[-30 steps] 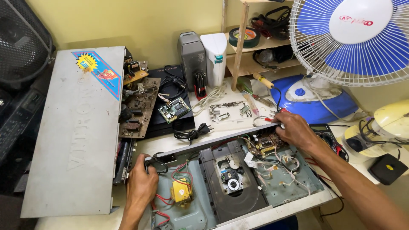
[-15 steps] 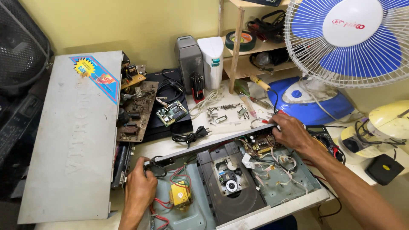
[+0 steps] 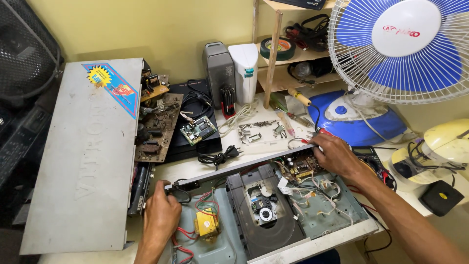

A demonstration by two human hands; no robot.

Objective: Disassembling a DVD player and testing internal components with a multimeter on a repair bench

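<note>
An opened disc player chassis [image 3: 337, 215] lies on the bench in front of me, its black disc tray [image 3: 266, 215], wiring and a small yellow transformer [image 3: 206, 224] exposed. My left hand [image 3: 161, 215] grips the chassis's back left corner beside a black cord. At the back right corner, my right hand [image 3: 334, 154] holds the rear edge, just above a brown circuit board [image 3: 298, 166]. Both hands are closed on the chassis frame.
A long grey metal cover [image 3: 73, 161] lies at the left, beside loose circuit boards [image 3: 159, 127]. Screws [image 3: 259, 129], a soldering iron [image 3: 298, 97], a black power plug [image 3: 220, 157] and a blue-and-white fan [image 3: 400, 44] sit behind. A shelf holds tape and cables.
The view has shifted slightly; my right hand has slid a little left along the chassis's rear edge. My left hand keeps its grip at the back left corner.
</note>
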